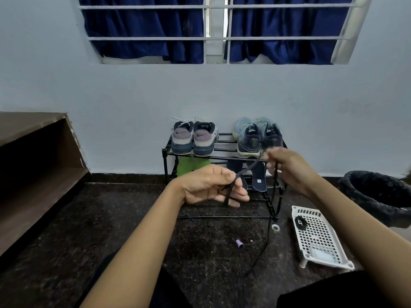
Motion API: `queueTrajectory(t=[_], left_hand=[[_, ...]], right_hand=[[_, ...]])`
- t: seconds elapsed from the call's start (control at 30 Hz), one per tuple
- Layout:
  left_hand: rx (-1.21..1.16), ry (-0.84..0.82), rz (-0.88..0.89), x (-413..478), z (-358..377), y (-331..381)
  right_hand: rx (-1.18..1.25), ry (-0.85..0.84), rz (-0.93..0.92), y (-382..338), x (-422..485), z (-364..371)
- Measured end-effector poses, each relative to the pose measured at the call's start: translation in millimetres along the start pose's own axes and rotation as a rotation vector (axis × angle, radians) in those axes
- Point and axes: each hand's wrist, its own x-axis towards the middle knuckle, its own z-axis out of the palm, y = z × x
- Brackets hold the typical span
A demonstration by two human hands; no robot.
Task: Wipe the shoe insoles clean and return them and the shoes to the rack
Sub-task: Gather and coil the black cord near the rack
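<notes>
The left hand (211, 187) and right hand (289, 172) both pinch a black lace (250, 166). Best to hold it tight and straight, so it does not knot.

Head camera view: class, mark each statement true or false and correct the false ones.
1. A grey-and-purple pair of trainers and a blue pair of trainers stand on the black metal shoe rack's top shelf. True.
2. The left hand and right hand both hold a black shoelace. True.
3. The dark blue insoles lie on the floor. False: they rest on a lower shelf of the rack.
4. The white perforated plastic basket sits on the rack. False: it lies on the dark floor beside the rack.
</notes>
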Motion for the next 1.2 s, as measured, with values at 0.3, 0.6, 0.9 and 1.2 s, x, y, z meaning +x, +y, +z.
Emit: queueTrajectory(t=[0.3, 0.6, 0.9, 1.2], left_hand=[[-0.163, 0.341, 0.033, 13, 9, 0], [-0.312, 0.483, 0.226, 21, 7, 5], [0.315, 0.584, 0.343, 25, -4, -8], [0.235, 0.272, 0.045, 13, 2, -5]], right_hand=[[-0.797, -0.398, -0.217, 45, -15, 53], [-0.522, -0.291, -0.194, 49, -22, 80], [-0.001, -0.562, 0.024, 16, -32, 72], [0.494, -0.163, 0.02, -23, -25, 43]])
